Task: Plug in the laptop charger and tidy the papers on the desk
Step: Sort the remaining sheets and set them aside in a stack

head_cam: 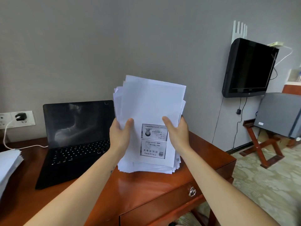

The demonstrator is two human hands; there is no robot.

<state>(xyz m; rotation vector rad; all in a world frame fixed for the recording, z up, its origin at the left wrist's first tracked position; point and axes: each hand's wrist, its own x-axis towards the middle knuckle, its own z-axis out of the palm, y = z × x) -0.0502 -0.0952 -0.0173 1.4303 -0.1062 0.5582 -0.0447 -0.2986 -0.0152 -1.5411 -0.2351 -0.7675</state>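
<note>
**deskjockey:** ok so how's that stack of papers [149,111] gonna behave? Both hands are on it: left hand [119,136] and right hand [176,134] each clamped on a side edge, thumbs across the front sheet. The rest of the fingers are curled round the back where I can't see them.

**papercut_pete:** Light but floppy, I'd say. It's held upright over the surface [146,190], just right of the laptop [76,137], bottom edge down at the wood. Can't tell if it's actually touching. The sheets are loose and the top corners are fanned out, so my guess is they slide on each other easily. Gripping the long sides lowish like that seems right. Grab only the top and it'd probably sag or spill.

**deskjockey:** and the charger [20,117]?

**papercut_pete:** Looks seated in the wall socket [30,119] already, white cable [5,136] trailing toward the laptop. There's a second pile [9,163] at the far left too.
</note>
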